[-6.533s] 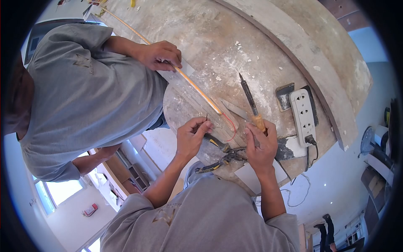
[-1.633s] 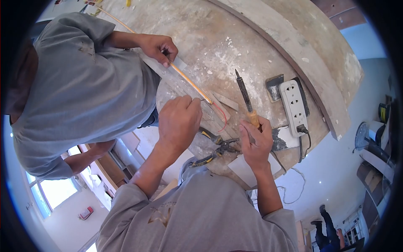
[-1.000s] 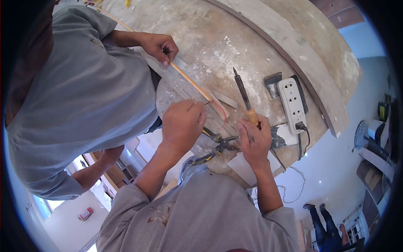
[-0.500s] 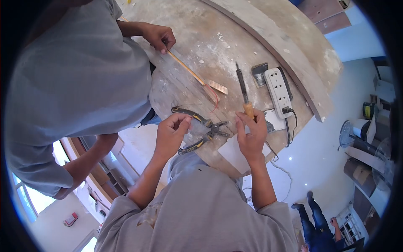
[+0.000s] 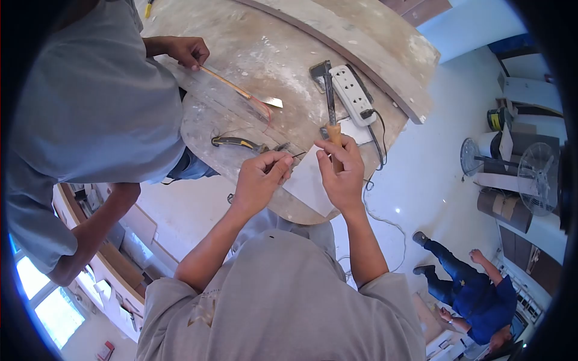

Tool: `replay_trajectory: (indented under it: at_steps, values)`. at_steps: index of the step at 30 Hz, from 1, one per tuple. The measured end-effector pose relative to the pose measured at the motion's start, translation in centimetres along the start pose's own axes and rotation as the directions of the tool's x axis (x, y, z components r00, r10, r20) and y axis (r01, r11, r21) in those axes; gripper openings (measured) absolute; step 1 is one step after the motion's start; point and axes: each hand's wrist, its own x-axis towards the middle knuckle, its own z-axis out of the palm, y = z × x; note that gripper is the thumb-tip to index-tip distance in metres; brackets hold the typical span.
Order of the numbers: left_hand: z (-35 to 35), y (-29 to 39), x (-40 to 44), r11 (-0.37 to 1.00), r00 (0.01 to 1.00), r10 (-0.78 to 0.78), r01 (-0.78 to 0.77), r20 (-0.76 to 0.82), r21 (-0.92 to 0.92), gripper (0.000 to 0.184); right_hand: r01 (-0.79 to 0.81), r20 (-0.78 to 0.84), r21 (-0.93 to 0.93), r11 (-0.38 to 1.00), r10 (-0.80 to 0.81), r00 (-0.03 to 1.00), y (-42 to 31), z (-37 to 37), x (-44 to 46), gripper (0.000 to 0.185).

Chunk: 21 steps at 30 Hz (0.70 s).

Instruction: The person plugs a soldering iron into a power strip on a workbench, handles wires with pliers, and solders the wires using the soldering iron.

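Upright in my right hand point(image 5: 343, 174) is a soldering iron point(image 5: 330, 99) with a wooden handle, my fingers closed round that handle and the dark shaft pointing away from me. My left hand point(image 5: 262, 179) pinches a thin dark wire point(image 5: 299, 154), whose end sticks out toward the iron's handle without touching it. Beyond my left hand lie wire pliers point(image 5: 238, 142) with a black and yellow handle, partly hidden by that hand. A white sheet point(image 5: 313, 183) is under and between my hands. To the left, another person's hand point(image 5: 189, 52) holds an orange strip point(image 5: 226, 80) with a red wire at its end.
A white power strip point(image 5: 351, 90) with a plugged-in black cord lies on the worn table point(image 5: 241, 24), near a dark block point(image 5: 316, 73). A small metal plate point(image 5: 270, 102) sits by the strip. A co-worker point(image 5: 481, 295) and fans point(image 5: 536, 177) are at the right.
My view has shifted, so the table appears further left and up. My left hand has come closer to my right and now covers part of the pliers. The distant co-worker shows more fully.
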Motion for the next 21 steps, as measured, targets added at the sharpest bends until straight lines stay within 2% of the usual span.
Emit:
replay_trajectory:
  at_steps: [7,9,14,16,20,21]
  values:
    - [1.0,-1.0,-1.2,0.997,0.996,0.081,-0.081,0.026,-0.019,0.023,-0.019,0.02,0.012,1.0,0.019,1.0,-0.5,-1.5,-2.2,0.023]
    - [1.4,-1.3,-1.8,0.999,0.997,0.053,-0.052,0.048,-0.006,0.024,-0.026,0.033,0.024,0.999,0.025,0.999,-0.8,-1.4,-2.6,0.023]
    - [1.4,-2.4,-3.1,0.998,0.996,0.067,-0.067,0.064,-0.005,0.024,0.07,0.042,-0.054,0.996,-0.068,0.997,-0.5,-2.0,-2.9,0.02]
    - [1.0,-3.1,-3.7,0.996,0.997,0.073,-0.074,-0.012,-0.04,0.023,0.129,0.036,-0.114,0.985,-0.125,0.991,-0.2,-2.3,-2.9,0.02]
    - [-0.8,-5.1,-4.5,0.992,0.993,0.024,-0.037,-0.113,-0.117,0.021,-0.003,0.101,-0.064,0.998,0.01,0.995,0.6,-2.9,-3.2,0.023]
    - [-1.3,-5.0,-4.6,0.998,0.986,0.013,-0.023,-0.165,-0.055,0.021,0.003,0.104,-0.074,0.997,0.005,0.995,0.8,-2.7,-3.1,0.023]
